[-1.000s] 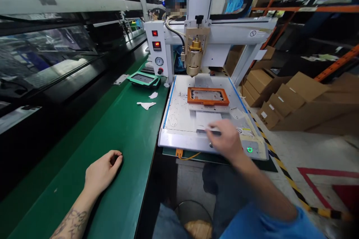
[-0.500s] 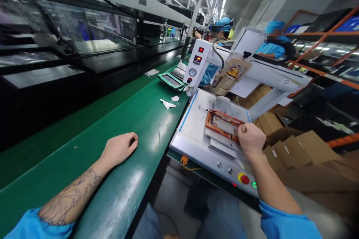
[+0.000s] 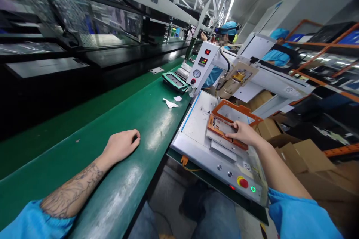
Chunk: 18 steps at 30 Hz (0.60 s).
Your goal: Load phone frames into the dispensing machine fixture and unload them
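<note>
My left hand [image 3: 121, 145] rests on the green bench [image 3: 117, 119], fingers curled in towards the thumb, with nothing visible in them. Over on the white press machine [image 3: 193, 119], my right hand [image 3: 243, 133] reaches into an orange fixture [image 3: 211, 124]. Its thumb and index finger are apart and touch down at a thin, flat part [image 3: 221, 124] lying in the fixture; the other fingers are partly hidden. Behind the hand, the fixture's orange-framed lid [image 3: 224, 104] stands raised, with a see-through middle.
A gauge panel [image 3: 201, 63] rises from the machine, and a brass-coloured press head [image 3: 238, 76] hangs above the fixture. Along the front edge sits a red stop button [image 3: 243, 182]. White scraps [image 3: 170, 103] and a green tray [image 3: 175, 81] lie on the bench. Cardboard boxes [image 3: 311, 157] stand right.
The orange lid has swung up from nearly closed. My right hand has gone from a fist at the lid's edge to fingers reaching inside the fixture. My left hand has stayed on the bench.
</note>
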{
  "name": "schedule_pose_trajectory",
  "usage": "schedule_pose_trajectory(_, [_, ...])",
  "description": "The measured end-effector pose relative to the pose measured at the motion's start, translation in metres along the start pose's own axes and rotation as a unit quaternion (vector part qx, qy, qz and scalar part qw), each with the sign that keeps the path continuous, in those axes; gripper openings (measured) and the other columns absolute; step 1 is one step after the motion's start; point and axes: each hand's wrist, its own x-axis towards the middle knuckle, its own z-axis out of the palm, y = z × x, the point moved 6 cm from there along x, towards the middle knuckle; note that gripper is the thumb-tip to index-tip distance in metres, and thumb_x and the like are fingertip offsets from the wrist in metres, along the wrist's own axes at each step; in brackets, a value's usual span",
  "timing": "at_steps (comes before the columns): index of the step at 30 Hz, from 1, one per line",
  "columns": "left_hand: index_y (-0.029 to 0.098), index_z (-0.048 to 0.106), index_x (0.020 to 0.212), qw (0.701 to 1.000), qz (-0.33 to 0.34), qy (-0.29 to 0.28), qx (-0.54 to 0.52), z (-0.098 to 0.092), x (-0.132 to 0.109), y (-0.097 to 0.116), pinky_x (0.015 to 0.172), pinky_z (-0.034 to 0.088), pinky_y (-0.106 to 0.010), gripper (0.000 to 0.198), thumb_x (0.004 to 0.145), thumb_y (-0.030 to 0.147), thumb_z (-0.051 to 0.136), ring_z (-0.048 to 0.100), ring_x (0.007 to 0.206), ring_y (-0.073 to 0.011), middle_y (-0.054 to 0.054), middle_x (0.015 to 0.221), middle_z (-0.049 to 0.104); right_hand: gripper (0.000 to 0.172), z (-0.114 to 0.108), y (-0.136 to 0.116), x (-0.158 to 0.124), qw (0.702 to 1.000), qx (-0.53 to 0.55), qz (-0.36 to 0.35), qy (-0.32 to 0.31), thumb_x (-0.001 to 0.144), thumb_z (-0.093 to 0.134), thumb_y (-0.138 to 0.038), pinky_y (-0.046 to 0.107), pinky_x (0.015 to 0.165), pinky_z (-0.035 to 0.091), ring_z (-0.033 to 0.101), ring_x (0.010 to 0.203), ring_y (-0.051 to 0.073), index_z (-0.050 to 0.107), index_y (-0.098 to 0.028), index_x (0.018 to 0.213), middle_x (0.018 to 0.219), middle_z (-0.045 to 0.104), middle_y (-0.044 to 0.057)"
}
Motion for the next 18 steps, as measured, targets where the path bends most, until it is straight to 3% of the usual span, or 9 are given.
schedule_pose_trajectory(5, [0.028,0.068,0.095,1.0,0.005,0.007,-0.012,-0.001,0.0,0.001,0.067,0.036,-0.032,0.023,0.097,0.036,0.047,0.067,0.085,-0.0221,0.0,0.095,0.076,0.061,-0.009,-0.001,0.007,0.999,-0.025,-0.007,0.019,0.063,0.08,-0.062,0.034,0.072,0.047,0.068,0.095,0.028,0.033,-0.026,0.079,0.108,0.074,0.01])
schedule_pose_trajectory(8, [0.026,0.068,0.094,0.999,0.01,0.014,-0.034,-0.001,0.001,0.0,0.068,0.037,-0.032,0.022,0.096,0.036,0.048,0.067,0.086,-0.0221,-0.001,0.095,0.075,0.059,-0.028,-0.006,0.001,0.994,-0.072,-0.004,0.077,0.06,0.077,-0.066,0.036,0.068,0.044,0.066,0.087,0.028,0.039,-0.025,0.078,0.096,0.071,0.009])
schedule_pose_trajectory(10, [0.025,0.068,0.093,0.998,0.017,0.019,-0.058,-0.002,0.0,0.002,0.071,0.04,-0.032,0.023,0.096,0.035,0.048,0.066,0.087,-0.0223,-0.002,0.094,0.075,0.063,-0.04,-0.019,-0.012,0.99,-0.045,-0.003,0.135,0.057,0.077,-0.069,0.037,0.067,0.044,0.065,0.086,0.03,0.037,-0.026,0.078,0.098,0.071,0.01])
schedule_pose_trajectory(12, [0.024,0.069,0.094,0.995,0.036,0.016,-0.094,-0.002,-0.002,0.008,0.076,0.043,-0.033,0.023,0.096,0.035,0.048,0.066,0.088,-0.0221,-0.003,0.095,0.074,0.066,-0.037,-0.049,-0.031,0.984,0.038,-0.034,0.172,0.059,0.079,-0.067,0.037,0.07,0.046,0.067,0.093,0.031,0.032,-0.026,0.079,0.107,0.072,0.012])
schedule_pose_trajectory(15, [0.024,0.069,0.116,0.98,0.091,-0.017,-0.174,0.007,-0.012,0.031,0.085,0.05,-0.033,0.028,0.094,0.039,0.06,0.068,0.092,-0.0201,-0.004,0.104,0.075,0.061,0.0,-0.126,-0.064,0.969,0.152,-0.126,0.149,0.068,0.079,-0.056,0.036,0.075,0.049,0.068,0.1,0.029,0.028,-0.026,0.082,0.117,0.072,0.011])
schedule_pose_trajectory(18, [0.022,0.044,0.153,0.949,0.149,-0.069,-0.268,0.025,-0.03,0.06,0.089,0.056,-0.032,0.091,0.076,0.047,0.086,0.07,0.106,-0.0217,-0.01,0.132,0.069,0.054,0.058,-0.211,-0.089,0.954,0.204,-0.203,0.079,0.067,0.079,-0.044,0.038,0.077,0.05,0.067,0.098,0.029,0.031,-0.026,0.082,0.117,0.071,0.012])
